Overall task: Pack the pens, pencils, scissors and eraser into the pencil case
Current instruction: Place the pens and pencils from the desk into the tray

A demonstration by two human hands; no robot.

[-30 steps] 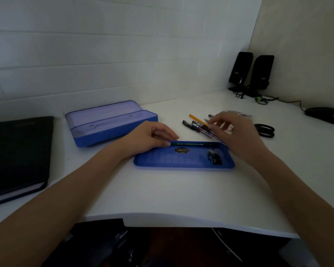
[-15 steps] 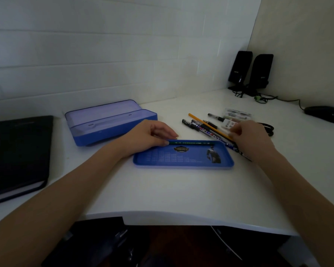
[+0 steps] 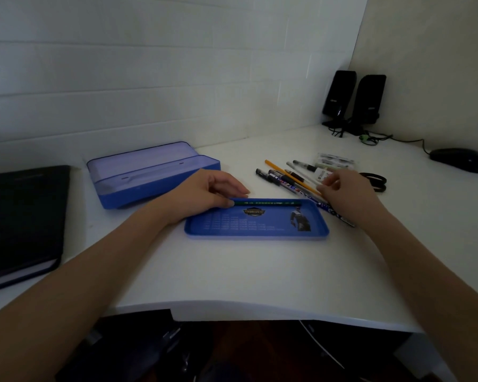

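Observation:
The open blue pencil case [image 3: 160, 186] stands at the back left with its lid up. Its shallow blue tray [image 3: 254, 230] lies in front of me. A green pencil [image 3: 268, 202] rests along the tray's far edge, and my left hand [image 3: 204, 194] pinches its left end. My right hand [image 3: 348, 199] is curled over a pile of pens [image 3: 271, 177], its fingertips closed at the near end of a yellow pencil [image 3: 287, 173]. A blue patterned pencil [image 3: 335, 212] runs under that hand. Black scissors [image 3: 377, 181] lie just behind it, partly hidden. A small white labelled block [image 3: 323, 173] lies in the pile.
A black notebook [image 3: 20, 216] lies at the left edge. Two black speakers [image 3: 353, 100] with cables stand in the back corner, and a black mouse [image 3: 458, 159] sits at the far right. A clear packet [image 3: 335, 160] lies behind the pens. The desk's front edge curves close below the tray.
My right hand came down from above the pens to the near end of the yellow pencil and curled there. My left hand and the green pencil stayed put.

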